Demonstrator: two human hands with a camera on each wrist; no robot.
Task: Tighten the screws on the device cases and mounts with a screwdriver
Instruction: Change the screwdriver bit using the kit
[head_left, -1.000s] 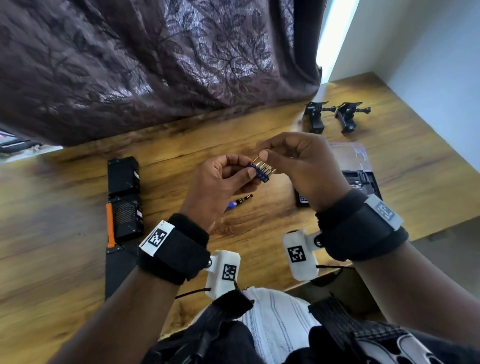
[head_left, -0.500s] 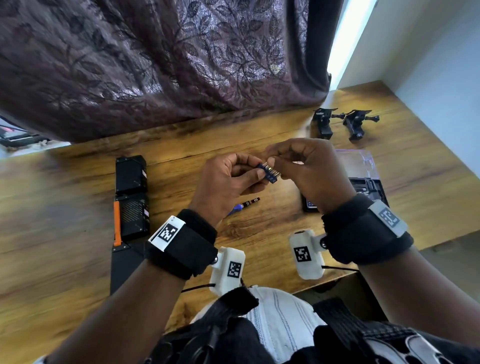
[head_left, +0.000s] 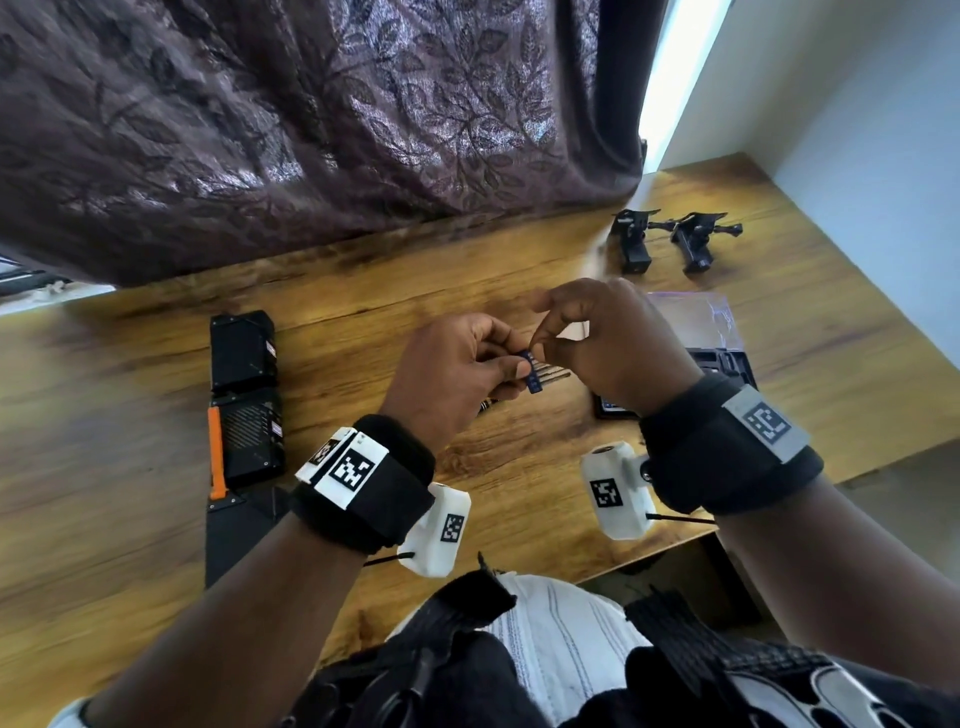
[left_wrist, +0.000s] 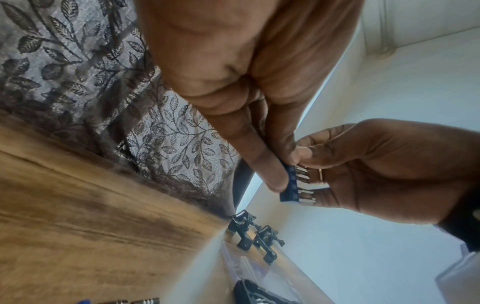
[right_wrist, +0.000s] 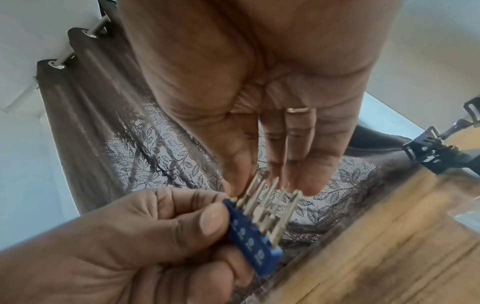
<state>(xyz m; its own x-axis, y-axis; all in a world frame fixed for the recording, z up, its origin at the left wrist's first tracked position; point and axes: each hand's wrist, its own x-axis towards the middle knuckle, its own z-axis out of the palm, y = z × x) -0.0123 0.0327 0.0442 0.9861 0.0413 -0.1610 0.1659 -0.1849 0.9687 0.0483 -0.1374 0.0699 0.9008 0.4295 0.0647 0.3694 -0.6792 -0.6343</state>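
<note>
The blue plastic bit holder (right_wrist: 255, 236), carrying a row of silver steel screwdriver bits (right_wrist: 270, 207), is held above the wooden table (head_left: 130, 519), pinched between thumb and curled fingers of the left hand (head_left: 452, 379); its long axis runs across the left fingertips, and the bits point toward the right palm. The right hand (head_left: 608, 343) pinches at the end bit nearest its thumb; its other fingers lie extended. Risk: a jerked pull may tilt the holder and spill loose bits; a weak pinch may drop the selected bit.
</note>
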